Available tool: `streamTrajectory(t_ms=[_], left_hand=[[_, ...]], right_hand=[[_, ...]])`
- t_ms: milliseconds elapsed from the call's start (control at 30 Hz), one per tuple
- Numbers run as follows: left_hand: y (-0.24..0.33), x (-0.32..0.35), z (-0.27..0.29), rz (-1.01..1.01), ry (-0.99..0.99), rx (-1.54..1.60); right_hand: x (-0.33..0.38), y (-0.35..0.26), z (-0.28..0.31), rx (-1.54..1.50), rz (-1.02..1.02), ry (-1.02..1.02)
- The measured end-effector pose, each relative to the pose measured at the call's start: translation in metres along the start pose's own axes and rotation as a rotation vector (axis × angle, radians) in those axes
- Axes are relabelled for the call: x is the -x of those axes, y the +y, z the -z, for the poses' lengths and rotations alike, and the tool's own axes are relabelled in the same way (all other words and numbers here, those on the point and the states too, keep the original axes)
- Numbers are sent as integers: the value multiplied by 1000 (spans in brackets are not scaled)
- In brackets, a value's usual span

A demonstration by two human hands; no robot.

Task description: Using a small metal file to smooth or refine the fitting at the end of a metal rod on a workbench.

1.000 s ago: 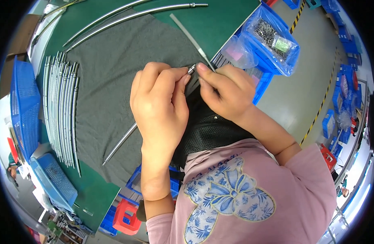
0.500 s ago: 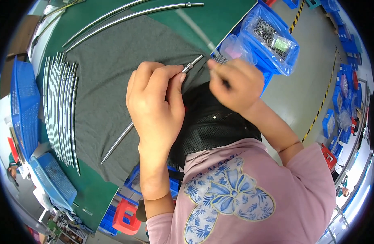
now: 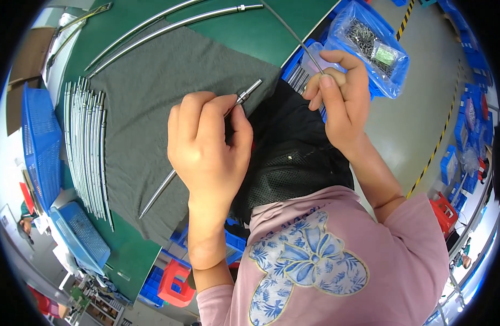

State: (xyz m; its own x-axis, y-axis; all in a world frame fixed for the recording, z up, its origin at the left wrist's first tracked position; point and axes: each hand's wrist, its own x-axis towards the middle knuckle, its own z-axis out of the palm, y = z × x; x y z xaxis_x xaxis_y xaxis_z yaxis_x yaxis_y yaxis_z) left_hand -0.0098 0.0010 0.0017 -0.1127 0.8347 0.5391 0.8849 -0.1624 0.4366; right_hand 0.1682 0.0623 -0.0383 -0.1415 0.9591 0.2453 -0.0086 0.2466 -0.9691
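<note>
My left hand (image 3: 206, 141) is closed around a shiny metal tube (image 3: 159, 192) above the grey cloth (image 3: 135, 136). The tube's narrower stepped end sticks out past my thumb and forefinger, and its other end slants down to the lower left. Off to the right, my right hand (image 3: 345, 103) pinches a thin grey rod (image 3: 291, 32) near its lower end between thumb and fingers. That rod runs up and leftward to the top edge of the picture. The two pieces are apart. Many similar metal tubes (image 3: 87, 157) lie side by side at the cloth's left edge.
Two long bent metal tubes (image 3: 168, 33) lie at the far side of the green table (image 3: 127, 255). Blue baskets (image 3: 78, 233) stand along the left. At the right, a blue bin (image 3: 399, 81) lined with plastic holds small metal parts. A red stool (image 3: 176, 285) is below the table.
My right hand has turned and moved slightly right, its fingers opening out around the thin rod, which was blurred before. The left hand still holds the tube, nearly in place.
</note>
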Motion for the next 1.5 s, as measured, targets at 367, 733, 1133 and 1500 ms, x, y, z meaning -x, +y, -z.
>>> streamTrajectory(t_ms=[367,733,1133,1500], left_hand=[[1,-5,0,36,19,40],[8,4,0,196,20,157],[11,7,-6,227,71,145],[12,7,-10,208,111,136]], right_hand=[[-10,2,-4,250,-74,7],[-8,-6,-3,344,-59,-47],[7,-23,6,489,331,-167],[18,-25,-2,661,588,-343]])
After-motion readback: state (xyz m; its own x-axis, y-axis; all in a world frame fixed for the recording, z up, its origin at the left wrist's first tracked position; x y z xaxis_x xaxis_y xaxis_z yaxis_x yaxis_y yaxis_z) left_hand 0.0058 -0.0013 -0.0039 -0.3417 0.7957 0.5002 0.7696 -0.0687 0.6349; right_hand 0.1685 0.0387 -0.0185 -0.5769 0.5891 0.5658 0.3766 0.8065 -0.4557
